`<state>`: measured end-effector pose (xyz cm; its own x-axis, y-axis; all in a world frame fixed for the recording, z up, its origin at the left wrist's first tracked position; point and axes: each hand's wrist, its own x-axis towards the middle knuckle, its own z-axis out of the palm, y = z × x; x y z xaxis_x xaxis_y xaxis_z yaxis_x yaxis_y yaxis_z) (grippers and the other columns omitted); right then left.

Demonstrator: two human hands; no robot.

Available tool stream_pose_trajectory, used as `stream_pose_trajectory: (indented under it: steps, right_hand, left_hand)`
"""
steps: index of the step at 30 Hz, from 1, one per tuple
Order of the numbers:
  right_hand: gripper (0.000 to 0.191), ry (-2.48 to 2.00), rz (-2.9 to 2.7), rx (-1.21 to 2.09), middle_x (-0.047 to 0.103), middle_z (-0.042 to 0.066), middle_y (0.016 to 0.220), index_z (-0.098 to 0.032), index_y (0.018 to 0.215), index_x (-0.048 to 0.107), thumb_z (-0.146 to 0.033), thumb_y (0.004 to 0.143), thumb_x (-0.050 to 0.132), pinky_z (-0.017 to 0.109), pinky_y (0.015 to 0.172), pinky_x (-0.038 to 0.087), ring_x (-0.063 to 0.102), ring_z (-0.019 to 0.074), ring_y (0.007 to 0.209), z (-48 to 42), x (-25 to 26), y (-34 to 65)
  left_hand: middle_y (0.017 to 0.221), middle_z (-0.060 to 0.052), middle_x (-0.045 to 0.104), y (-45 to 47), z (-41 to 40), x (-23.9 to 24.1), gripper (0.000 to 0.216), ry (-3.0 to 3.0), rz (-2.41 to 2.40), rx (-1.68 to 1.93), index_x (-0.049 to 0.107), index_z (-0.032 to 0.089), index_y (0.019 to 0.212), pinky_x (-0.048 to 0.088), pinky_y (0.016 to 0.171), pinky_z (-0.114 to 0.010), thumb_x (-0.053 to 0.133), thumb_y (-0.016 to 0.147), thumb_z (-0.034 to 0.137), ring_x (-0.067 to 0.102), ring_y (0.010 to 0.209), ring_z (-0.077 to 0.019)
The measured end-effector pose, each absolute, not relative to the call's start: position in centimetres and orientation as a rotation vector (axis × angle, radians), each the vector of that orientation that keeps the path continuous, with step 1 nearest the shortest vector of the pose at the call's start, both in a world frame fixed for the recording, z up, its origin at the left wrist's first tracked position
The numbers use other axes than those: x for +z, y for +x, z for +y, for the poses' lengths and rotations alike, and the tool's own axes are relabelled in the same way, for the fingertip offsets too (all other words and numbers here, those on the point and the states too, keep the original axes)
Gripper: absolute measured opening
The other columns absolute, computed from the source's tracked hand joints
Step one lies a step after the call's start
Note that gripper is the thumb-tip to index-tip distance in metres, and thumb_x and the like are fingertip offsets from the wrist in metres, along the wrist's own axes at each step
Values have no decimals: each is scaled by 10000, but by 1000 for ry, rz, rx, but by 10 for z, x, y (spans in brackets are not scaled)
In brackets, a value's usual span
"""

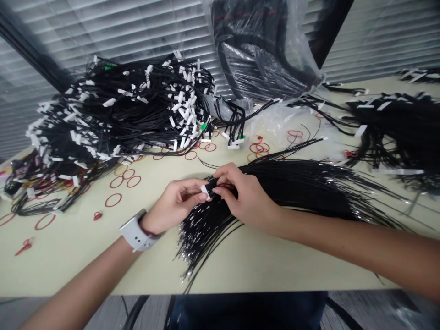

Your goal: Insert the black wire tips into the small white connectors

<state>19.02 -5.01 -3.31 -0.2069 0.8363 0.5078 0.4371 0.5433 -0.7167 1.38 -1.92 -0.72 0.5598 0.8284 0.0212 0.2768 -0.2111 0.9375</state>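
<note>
Between thumb and fingers, my left hand pinches a small white connector. My right hand is closed on black wires just at the connector's right side. Both hands meet above a thick bundle of loose black wires lying across the table. The bundle's near left ends carry shiny metal tips that fan out below my hands. My fingers partly cover the connector, so how the wires sit in it cannot be made out.
A big heap of black cables with white connectors stands at the back left, another pile at the right. Red rubber bands lie scattered over the table. A clear plastic bag of black tubing leans against the window blinds.
</note>
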Motion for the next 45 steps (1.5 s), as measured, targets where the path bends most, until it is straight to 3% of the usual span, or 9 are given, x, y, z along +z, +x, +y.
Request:
stream_pose_trajectory:
  steps: [7, 18, 27, 33, 45]
  right_hand:
    - [94, -1025, -1816, 521, 596, 4, 788, -173, 883, 484, -106, 816, 486, 218, 654, 443, 573, 101, 711, -50, -30, 192]
    - [147, -964, -1744, 600, 553, -12, 773, -186, 945, 473, -98, 827, 463, 209, 625, 431, 543, 91, 685, -47, -32, 197]
    - [109, -879, -2053, 267, 539, 45, 828, -160, 886, 512, -134, 886, 406, 260, 692, 441, 513, 129, 760, -46, -31, 199]
    - [151, -899, -1956, -95, 505, 79, 854, -150, 825, 543, -112, 869, 403, 317, 725, 422, 477, 167, 825, -50, -27, 199]
    - [228, -1071, -2246, -322, 514, 61, 734, -124, 765, 551, -32, 823, 350, 276, 584, 327, 410, 148, 638, -46, -35, 196]
  left_hand:
    - [752, -32, 649, 14, -18, -4, 124, 1692, 880, 641, 617, 104, 901, 484, 666, -202, 581, 784, 123, 592, 698, -102]
    - [737, -39, 641, 11, -11, -6, 70, 1590, 888, 619, 607, 103, 837, 475, 662, -205, 591, 787, 150, 589, 697, -105]
    - [750, -34, 626, 10, -10, -5, 92, 1559, 890, 596, 594, 115, 856, 464, 676, -222, 593, 792, 180, 576, 718, -113]
    - [755, -39, 620, 11, -12, -3, 59, 1589, 888, 604, 593, 113, 819, 464, 671, -222, 578, 799, 166, 575, 715, -114]
    - [763, -52, 647, 8, -12, -3, 128, 1614, 890, 607, 631, 119, 899, 495, 660, -233, 598, 788, 174, 591, 712, -127]
